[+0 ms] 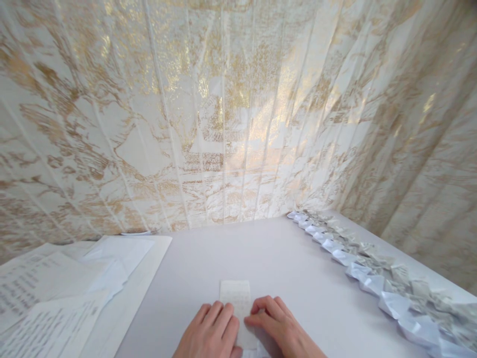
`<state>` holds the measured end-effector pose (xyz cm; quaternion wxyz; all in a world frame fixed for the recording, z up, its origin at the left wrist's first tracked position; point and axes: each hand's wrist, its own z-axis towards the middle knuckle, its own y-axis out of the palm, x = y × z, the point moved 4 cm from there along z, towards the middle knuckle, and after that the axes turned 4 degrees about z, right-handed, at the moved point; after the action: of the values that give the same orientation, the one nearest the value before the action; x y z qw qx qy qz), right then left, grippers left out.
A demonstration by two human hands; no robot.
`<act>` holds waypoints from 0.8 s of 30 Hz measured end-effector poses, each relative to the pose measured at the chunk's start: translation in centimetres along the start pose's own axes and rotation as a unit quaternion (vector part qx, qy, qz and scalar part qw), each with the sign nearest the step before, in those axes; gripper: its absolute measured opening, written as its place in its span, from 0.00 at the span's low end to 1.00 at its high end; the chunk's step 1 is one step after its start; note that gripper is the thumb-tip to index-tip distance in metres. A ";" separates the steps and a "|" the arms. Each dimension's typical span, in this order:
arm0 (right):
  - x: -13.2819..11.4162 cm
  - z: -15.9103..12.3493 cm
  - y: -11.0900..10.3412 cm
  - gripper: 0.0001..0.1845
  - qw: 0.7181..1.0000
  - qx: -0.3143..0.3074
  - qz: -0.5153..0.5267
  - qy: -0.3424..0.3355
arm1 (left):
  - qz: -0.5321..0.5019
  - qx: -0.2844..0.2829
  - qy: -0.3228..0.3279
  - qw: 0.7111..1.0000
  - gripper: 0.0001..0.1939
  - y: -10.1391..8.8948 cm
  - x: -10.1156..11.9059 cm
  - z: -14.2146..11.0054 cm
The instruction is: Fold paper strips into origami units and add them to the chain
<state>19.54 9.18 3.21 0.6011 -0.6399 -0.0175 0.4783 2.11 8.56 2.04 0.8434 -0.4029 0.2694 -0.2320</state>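
Note:
A narrow strip of folded paper [235,291] with faint print lies on the pale tabletop at the bottom middle, running toward me. My left hand [214,328] rests over its left edge, fingers bent and held together, the thumb low on the paper. At the right edge my right hand [279,323] pinches the strip between thumb and index finger, the other fingers curled. The strip's near end, partly hidden by my hands, shows another white paper piece beneath or against it.
Loose sheets with lines of writing [48,293] are piled on the table's left side. Along the right, rows of white folded paper pieces [359,271] and greyish printed ones [398,273] stretch toward the back corner. A white-and-gold patterned curtain [223,124] hangs behind the tabletop [194,258].

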 end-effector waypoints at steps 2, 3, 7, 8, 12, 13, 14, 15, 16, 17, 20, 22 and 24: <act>0.4 0.0 0.5 0.17 1.000 0.002 -0.003 -0.001 | -0.009 -0.049 0.037 0.998 0.13 -0.3 -0.3 0.0; 0.7 0.0 1.1 0.15 1.000 0.006 -0.011 -0.005 | -0.004 -0.041 0.053 0.998 0.15 -0.5 -0.5 0.0; 2.3 0.3 3.2 0.15 0.997 0.048 -0.061 0.000 | -0.010 -0.033 0.015 0.999 0.13 0.1 -1.1 -0.4; 2.4 0.5 3.4 0.17 0.996 0.058 -0.064 0.002 | -0.022 -0.031 0.011 0.999 0.16 0.4 -1.2 -0.4; 1.6 1.2 2.3 0.23 0.997 0.061 -0.041 0.000 | -0.024 -0.029 0.043 0.998 0.22 0.5 -1.4 0.1; 1.2 1.4 1.9 0.23 0.999 0.041 -0.032 -0.006 | -0.012 -0.027 0.052 0.998 0.21 0.4 -1.4 0.2; 0.8 1.5 1.5 0.22 0.999 0.028 -0.026 -0.010 | -0.002 -0.023 0.063 0.998 0.19 0.5 -1.3 0.3; 0.5 1.6 1.1 0.20 0.999 0.023 -0.022 -0.015 | 0.001 -0.008 0.063 0.998 0.17 0.6 -1.3 0.3; 0.3 1.6 0.8 0.17 0.999 0.024 -0.021 -0.020 | -0.002 0.013 0.054 0.998 0.15 0.9 -1.3 0.3; 0.2 1.6 0.6 0.13 0.999 0.033 -0.024 -0.026 | -0.018 0.042 0.034 0.998 0.14 1.2 -1.3 0.2; 0.0 1.7 0.7 0.10 0.996 0.059 -0.045 -0.058 | -0.065 0.118 -0.039 0.990 0.22 2.6 -1.3 -0.3; -0.1 1.8 0.8 0.11 0.993 0.071 -0.049 -0.081 | -0.073 0.112 -0.044 0.990 0.23 3.0 -1.2 -0.4; -0.4 2.0 0.6 0.15 0.992 0.075 -0.038 -0.089 | -0.065 0.087 -0.029 0.994 0.22 2.3 -1.3 -0.3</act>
<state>17.72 10.30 3.29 0.6615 -0.5463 -0.0595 0.5103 1.35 10.47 0.39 0.8661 -0.3510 0.1964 -0.2969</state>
